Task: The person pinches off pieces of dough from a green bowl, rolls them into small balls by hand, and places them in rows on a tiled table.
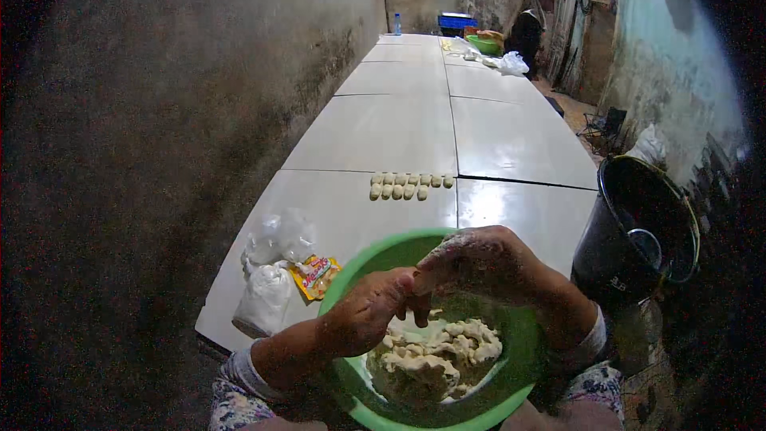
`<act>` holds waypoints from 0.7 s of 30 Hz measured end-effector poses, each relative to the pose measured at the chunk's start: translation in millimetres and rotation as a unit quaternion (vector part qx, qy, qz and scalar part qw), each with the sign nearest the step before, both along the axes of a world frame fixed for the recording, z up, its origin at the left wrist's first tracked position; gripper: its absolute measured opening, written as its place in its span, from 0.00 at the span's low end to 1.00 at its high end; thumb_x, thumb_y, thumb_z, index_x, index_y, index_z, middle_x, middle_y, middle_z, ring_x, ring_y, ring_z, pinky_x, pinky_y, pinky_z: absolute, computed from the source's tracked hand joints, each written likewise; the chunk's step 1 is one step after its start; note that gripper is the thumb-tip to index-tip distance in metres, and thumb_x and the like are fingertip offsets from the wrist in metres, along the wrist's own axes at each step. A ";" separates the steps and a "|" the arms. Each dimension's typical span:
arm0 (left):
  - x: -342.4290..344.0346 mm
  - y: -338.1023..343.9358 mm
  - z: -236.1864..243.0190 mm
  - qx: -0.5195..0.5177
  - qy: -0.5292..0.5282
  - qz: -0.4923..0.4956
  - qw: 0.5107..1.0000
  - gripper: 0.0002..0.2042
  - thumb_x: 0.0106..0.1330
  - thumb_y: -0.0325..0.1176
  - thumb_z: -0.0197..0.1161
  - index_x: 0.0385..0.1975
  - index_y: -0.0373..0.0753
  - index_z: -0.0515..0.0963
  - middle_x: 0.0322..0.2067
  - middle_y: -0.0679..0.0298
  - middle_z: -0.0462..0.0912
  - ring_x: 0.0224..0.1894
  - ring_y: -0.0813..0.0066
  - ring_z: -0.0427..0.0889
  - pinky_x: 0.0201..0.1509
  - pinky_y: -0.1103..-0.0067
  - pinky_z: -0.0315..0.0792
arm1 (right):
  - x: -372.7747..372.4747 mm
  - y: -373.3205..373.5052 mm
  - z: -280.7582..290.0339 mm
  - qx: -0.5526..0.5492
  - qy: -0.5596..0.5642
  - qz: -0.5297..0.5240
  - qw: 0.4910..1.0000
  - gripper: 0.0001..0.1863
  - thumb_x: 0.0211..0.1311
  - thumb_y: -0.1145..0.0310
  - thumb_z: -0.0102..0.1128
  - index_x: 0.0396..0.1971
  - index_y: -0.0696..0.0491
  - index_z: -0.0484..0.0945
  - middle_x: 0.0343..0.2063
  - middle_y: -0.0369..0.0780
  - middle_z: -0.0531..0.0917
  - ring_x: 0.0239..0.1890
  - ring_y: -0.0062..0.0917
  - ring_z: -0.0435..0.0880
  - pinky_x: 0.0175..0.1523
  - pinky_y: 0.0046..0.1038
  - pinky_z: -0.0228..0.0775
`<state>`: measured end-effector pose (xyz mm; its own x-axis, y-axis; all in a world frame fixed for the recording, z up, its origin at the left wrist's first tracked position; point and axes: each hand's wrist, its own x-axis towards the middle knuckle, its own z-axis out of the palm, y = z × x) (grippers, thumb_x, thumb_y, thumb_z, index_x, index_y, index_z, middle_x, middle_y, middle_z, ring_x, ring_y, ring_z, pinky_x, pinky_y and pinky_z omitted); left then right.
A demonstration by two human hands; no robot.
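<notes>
A green basin (520,383) sits at the near end of the table, with a torn, lumpy mass of pale dough (435,359) inside. Over its rim and the dough, my two hands meet at the fingertips. My left hand (369,307) is closed, its fingers pressed together against those of the right. Flour or dough coats my right hand (475,259), which bends inward with its fingers drawn to the left hand. Whatever lies between the fingers is hidden. Farther up the table, small shaped dough pieces (399,191) lie in two rows.
Left of the basin lie a bag of white powder (265,297), a crumpled clear bag (279,238) and a yellow-red packet (316,275). A black bucket (602,243) stands at the right. Another person (524,34) is near the far end, by a green bowl (483,45) and blue crate (456,21).
</notes>
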<state>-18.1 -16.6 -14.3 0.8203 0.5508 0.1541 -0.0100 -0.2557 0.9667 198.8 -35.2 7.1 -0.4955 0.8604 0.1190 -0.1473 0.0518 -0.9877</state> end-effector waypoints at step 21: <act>-0.1 -1.3 -7.7 0.009 -0.086 0.095 0.992 0.11 0.67 0.37 0.46 0.31 0.37 0.71 0.31 0.65 0.75 0.30 0.78 0.73 0.36 0.80 0.67 | -8.3 -0.9 -6.1 0.254 -0.196 0.003 0.947 0.36 0.62 0.62 0.54 0.66 0.50 0.47 0.52 0.47 0.73 0.53 0.30 0.72 0.59 0.32 0.60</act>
